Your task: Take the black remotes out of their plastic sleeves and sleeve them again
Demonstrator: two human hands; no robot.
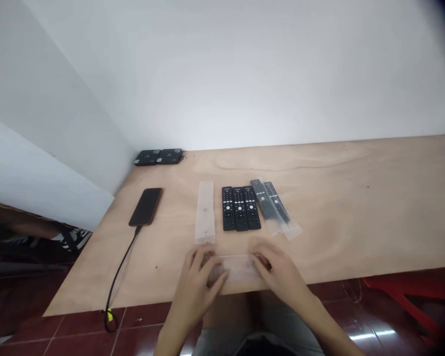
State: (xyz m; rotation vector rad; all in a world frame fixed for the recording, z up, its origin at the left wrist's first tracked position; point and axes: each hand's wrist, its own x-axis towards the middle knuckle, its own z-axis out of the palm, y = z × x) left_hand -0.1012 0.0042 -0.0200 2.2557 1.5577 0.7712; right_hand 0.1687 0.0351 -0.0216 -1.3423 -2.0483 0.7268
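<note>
Near the table's front edge, a frosted plastic sleeve [238, 267] stretches sideways between my two hands. My left hand [200, 277] is closed on its left end, fingers curled. At the right end, my right hand [278, 272] pinches the sleeve, its fingers slightly blurred. Just beyond them, a second flat sleeve [205, 210] lies lengthwise. Three bare black remote controls [240, 208] sit side by side to its right. Further right, a remote in a frosted sleeve [264, 200] rests slanted against another sleeved remote [277, 201].
A dark phone [146, 206] lies on the left with a black cable [120, 272] running over the table's front edge. Two black boxes [159, 157] stand at the back left corner by the wall. Something red [404, 296] is below the wooden table [356, 212] on the right.
</note>
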